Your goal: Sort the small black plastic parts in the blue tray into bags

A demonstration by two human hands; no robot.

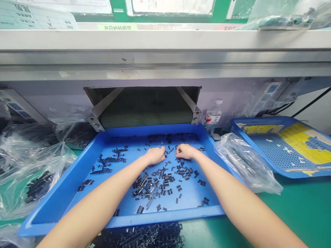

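Note:
Both of my hands are over the far half of a blue tray (165, 214) scattered with small black plastic parts (162, 181). My left hand (156, 155) is closed, its fingers curled toward the tray floor; whatever lies in them is hidden. Just to its right, my right hand (185, 152) has thumb and fingertips pinched together among the loose parts. Anything in that pinch is too small to make out. Longer black moulded frames (111, 160) lie in the tray left of my hands. The densest scatter of parts is nearer to me, between my forearms.
Behind the tray opens a dark conveyor chute (147, 106) under a metal ledge (165, 65). A water bottle (213, 116) and a clear plastic bag (248, 163) stand right of it, beside a blue basket (271, 151). Bags of black parts (38, 186) lie left; black frames (144, 236) lie in front.

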